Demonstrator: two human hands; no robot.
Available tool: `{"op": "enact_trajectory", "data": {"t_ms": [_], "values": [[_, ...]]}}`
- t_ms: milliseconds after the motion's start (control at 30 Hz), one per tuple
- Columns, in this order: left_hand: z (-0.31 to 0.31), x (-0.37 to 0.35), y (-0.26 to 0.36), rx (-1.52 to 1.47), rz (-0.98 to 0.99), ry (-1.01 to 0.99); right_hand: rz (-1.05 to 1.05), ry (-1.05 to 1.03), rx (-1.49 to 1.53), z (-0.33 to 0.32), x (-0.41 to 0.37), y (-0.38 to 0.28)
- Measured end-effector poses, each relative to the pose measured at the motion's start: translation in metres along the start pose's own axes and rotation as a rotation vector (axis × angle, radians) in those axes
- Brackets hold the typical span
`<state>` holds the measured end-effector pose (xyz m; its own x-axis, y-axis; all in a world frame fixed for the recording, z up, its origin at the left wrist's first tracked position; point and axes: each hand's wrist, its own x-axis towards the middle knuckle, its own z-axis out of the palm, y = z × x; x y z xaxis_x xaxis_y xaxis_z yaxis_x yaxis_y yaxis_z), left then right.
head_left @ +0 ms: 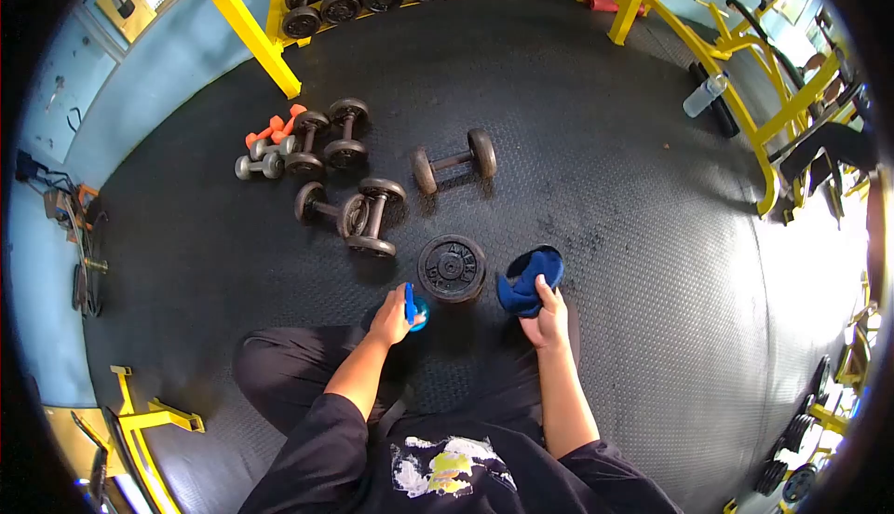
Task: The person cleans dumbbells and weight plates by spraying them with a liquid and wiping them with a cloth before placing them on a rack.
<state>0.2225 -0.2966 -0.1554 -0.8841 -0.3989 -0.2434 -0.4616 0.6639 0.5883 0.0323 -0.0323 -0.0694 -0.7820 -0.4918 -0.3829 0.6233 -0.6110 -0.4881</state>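
Observation:
My left hand (394,317) is closed around a spray bottle (421,313) with a blue head and a teal body, mostly hidden by the fingers. In my right hand (548,320) is a bunched dark blue cloth (523,289), the thumb pressed on top of it. Between the two hands, slightly farther out, a round black weight plate (452,269) with raised lettering faces up on the floor. Beyond it a dumbbell (453,160) lies on its own. More dumbbells (374,216) rest to the left of the plate, close together.
Small orange dumbbells (277,128) and grey dumbbells (259,168) lie farther left on the black rubber floor (643,263). A yellow rack (251,25) holds a row of dumbbells at the back. A clear bottle (705,95) is by the yellow machine (769,132) at right.

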Motion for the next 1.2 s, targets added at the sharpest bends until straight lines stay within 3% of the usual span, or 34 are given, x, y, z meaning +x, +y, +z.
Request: {"op": "enact_trajectory", "data": {"t_ms": [33, 100, 167, 267, 300, 367, 400, 500, 567, 700, 733, 767, 833, 1033, 1167, 1200], "values": [[0.0, 0.003, -0.005, -0.016, -0.003, 0.012, -0.013, 0.007, -0.129, -0.001, 0.004, 0.0], [-0.001, -0.002, -0.012, 0.064, -0.168, -0.175, -0.056, -0.081, -0.481, 0.003, 0.015, 0.001], [-0.002, -0.001, -0.018, 0.038, -0.202, -0.164, -0.262, -0.224, -1.041, 0.013, 0.023, 0.001], [-0.015, 0.0, -0.024, -0.012, -0.314, -0.283, -0.439, -0.473, -1.443, 0.028, 0.029, 0.012], [-0.032, 0.002, -0.004, -0.014, -0.322, -0.276, -0.592, -0.573, -1.701, 0.028, 0.034, 0.018], [-0.073, 0.007, 0.057, 0.671, -0.327, -0.396, -0.584, -0.653, -1.944, 0.022, 0.033, 0.036], [-0.074, 0.014, 0.054, 0.674, -0.249, -0.288, -0.623, -0.76, -2.035, 0.01, 0.035, 0.044], [-0.149, 0.015, 0.128, 0.599, 0.022, -0.23, -0.628, -0.814, -2.251, 0.024, 0.021, 0.045], [-0.186, 0.016, 0.152, 0.533, 0.202, -0.037, -0.68, -0.838, -2.315, 0.021, 0.019, 0.047], [-0.217, 0.038, 0.154, 0.386, 0.243, 0.247, -0.646, -0.995, -2.306, 0.028, 0.024, 0.056], [-0.226, 0.04, 0.159, 0.485, 0.17, 0.175, -0.664, -1.057, -2.283, 0.032, 0.027, 0.058], [-0.231, 0.042, 0.155, 0.456, 0.239, 0.189, -0.642, -1.079, -2.298, 0.033, 0.028, 0.061], [-0.237, 0.043, 0.151, 0.356, 0.198, 0.201, -0.662, -1.103, -2.216, 0.046, 0.039, 0.068], [-0.246, 0.032, 0.144, 0.427, 0.173, 0.143, -0.636, -1.051, -2.255, 0.06, 0.065, 0.082], [-0.252, 0.032, 0.145, 0.39, 0.134, 0.079, -0.582, -0.874, -2.353, 0.072, 0.064, 0.089], [-0.253, 0.033, 0.143, 0.389, 0.13, 0.086, -0.603, -0.721, -2.356, 0.073, 0.063, 0.089]]}}
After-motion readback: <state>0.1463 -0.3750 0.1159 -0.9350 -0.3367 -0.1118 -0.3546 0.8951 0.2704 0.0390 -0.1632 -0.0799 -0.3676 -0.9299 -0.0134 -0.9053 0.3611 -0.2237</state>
